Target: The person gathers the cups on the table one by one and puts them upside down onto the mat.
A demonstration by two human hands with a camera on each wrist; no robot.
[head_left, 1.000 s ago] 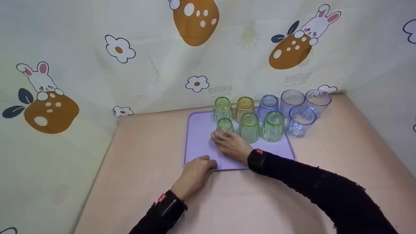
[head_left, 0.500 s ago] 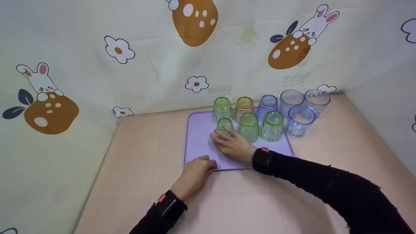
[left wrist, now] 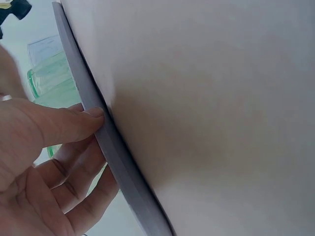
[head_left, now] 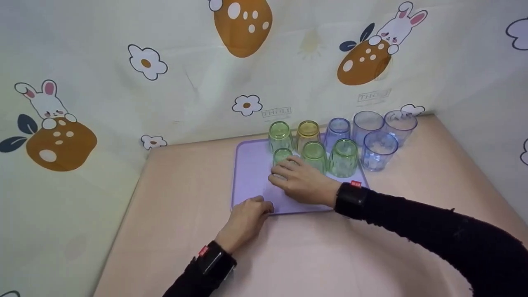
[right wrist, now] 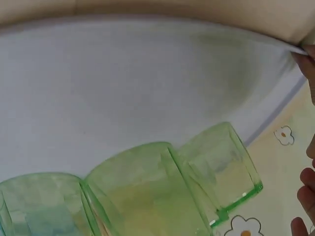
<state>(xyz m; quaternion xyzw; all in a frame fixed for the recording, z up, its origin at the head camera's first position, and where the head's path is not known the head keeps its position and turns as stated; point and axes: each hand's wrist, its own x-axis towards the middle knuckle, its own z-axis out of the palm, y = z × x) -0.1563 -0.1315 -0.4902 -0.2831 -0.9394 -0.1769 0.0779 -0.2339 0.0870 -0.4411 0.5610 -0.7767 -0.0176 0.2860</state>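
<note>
A purple tray (head_left: 251, 177) carries upside-down tumblers: several green ones, one amber (head_left: 308, 128) and one blue (head_left: 339, 125). My left hand (head_left: 246, 218) pinches the tray's front rim; the left wrist view shows the thumb (left wrist: 78, 123) outside it and the fingers on the inner side. My right hand (head_left: 303, 179) is over the tray, nearest the small green tumbler (head_left: 282, 156) at the front left, and partly covers it. In the right wrist view the right fingers (right wrist: 306, 191) stand apart from that tumbler (right wrist: 221, 167). Two larger green tumblers (head_left: 314, 153) (head_left: 344, 158) line up beside it.
Off the tray to the right, three blue tumblers stand mouth up on the table: front (head_left: 378, 152), back left (head_left: 367, 123) and back right (head_left: 401, 123). A patterned cloth wall (head_left: 198, 90) rises behind the table (head_left: 181, 181).
My right hand has come away slightly to the right from the small green tumbler, its forearm swinging right. The left hand keeps its grip on the tray; the tumblers stay put.
</note>
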